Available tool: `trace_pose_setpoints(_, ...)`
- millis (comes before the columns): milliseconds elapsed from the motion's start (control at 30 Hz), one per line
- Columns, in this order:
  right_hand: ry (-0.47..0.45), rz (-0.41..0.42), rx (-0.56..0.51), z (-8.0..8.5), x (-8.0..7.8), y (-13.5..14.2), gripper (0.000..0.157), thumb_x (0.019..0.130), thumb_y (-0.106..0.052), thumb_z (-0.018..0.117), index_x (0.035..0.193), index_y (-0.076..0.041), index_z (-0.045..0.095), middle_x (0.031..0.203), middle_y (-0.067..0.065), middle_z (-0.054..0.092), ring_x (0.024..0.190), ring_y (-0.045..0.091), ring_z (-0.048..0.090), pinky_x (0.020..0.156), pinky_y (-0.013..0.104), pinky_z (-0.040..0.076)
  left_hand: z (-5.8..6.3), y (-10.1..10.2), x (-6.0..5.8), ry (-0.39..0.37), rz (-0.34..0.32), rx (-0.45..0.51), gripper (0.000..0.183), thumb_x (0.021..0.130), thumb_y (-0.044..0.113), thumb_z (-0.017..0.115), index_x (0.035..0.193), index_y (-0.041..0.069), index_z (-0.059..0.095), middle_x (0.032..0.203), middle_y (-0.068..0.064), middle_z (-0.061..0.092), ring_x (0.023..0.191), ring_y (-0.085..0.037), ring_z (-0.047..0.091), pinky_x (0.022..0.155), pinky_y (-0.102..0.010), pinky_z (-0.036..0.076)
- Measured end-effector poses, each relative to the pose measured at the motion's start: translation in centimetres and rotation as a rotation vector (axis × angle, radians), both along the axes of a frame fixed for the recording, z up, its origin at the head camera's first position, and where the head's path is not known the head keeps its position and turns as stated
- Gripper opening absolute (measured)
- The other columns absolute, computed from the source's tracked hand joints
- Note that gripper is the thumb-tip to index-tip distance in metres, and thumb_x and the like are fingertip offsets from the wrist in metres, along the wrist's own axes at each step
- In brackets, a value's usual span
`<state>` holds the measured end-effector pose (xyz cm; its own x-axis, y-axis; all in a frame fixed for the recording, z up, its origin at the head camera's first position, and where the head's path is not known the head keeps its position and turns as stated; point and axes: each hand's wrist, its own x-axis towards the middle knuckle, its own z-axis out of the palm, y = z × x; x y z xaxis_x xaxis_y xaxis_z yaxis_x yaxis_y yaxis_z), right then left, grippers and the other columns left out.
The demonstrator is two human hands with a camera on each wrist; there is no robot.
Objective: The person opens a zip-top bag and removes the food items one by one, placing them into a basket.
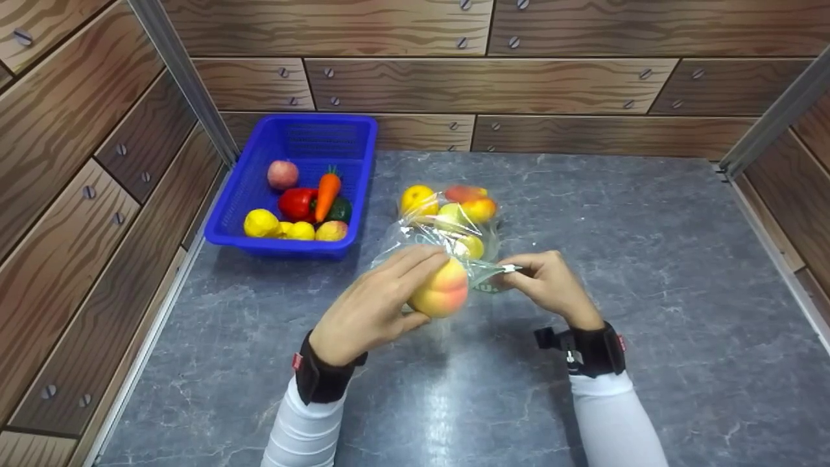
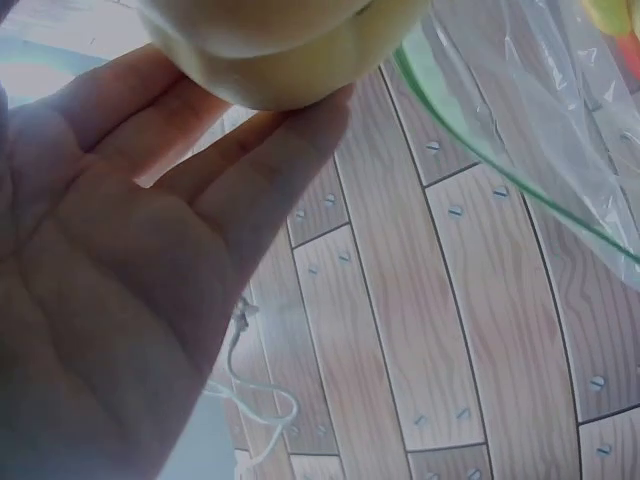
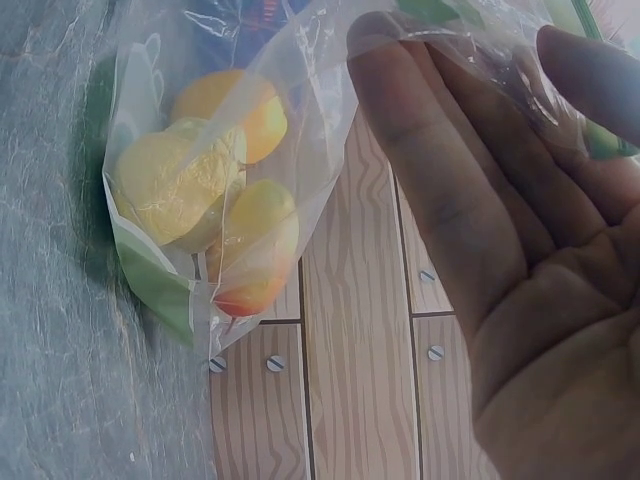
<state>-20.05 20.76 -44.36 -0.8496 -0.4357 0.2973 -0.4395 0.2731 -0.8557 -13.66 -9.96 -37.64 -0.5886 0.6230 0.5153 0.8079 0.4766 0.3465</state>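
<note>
A peach (image 1: pixel 443 290), yellow with a pink blush, is gripped between the fingers and thumb of my left hand (image 1: pixel 369 308). In the left wrist view the peach (image 2: pixel 285 50) shows at the top, against the fingertips. My right hand (image 1: pixel 551 285) pinches the edge of a clear plastic bag (image 1: pixel 405 243) between thumb and fingers. Several yellow and orange-red fruits (image 1: pixel 452 217) lie inside the bag, on the far side of the peach. The right wrist view shows the bag (image 3: pixel 325 190) with green edging and fruits (image 3: pixel 165 190) behind its film.
A blue plastic basket (image 1: pixel 220 238) stands at the back left. In it are a carrot (image 1: pixel 328 194), a red pepper (image 1: pixel 298 203), a lemon (image 1: pixel 261 223) and several other pieces of produce. Wood-patterned walls (image 1: pixel 402 84) enclose the grey marbled table (image 1: pixel 648 259).
</note>
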Motion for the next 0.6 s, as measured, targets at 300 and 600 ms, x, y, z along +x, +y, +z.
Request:
trace_pose_setpoints(300, -0.017, -0.023, 0.016, -0.1, 0.1, -0.1, 0.012, 0.093, 0.004, 0.069, 0.101, 0.005, 0.079, 0.089, 0.018, 0.078, 0.074, 0.006, 0.074, 0.071, 0.023, 0.061, 0.2, -1.3, -1.0, 0.036, 0.012, 0.134, 0.083, 0.076, 0.006, 0.090, 0.149, 0.005, 0.051, 0.151, -0.012, 0.052, 0.143, -0.026, 0.046, 0.121, -0.037, 0.035)
trace_pose_setpoints(600, -0.033, -0.022, 0.026, -0.1, 0.1, -0.1, 0.013, 0.093, 0.002, 0.071, 0.103, 0.006, 0.078, 0.091, 0.019, 0.077, 0.075, 0.008, 0.074, 0.071, 0.023, 0.061, 0.1, -2.7, -2.1, 0.086, 0.165, 0.208, 0.081, 0.076, 0.007, 0.091, 0.148, 0.003, 0.052, 0.150, -0.016, 0.053, 0.141, -0.028, 0.050, 0.119, -0.038, 0.038)
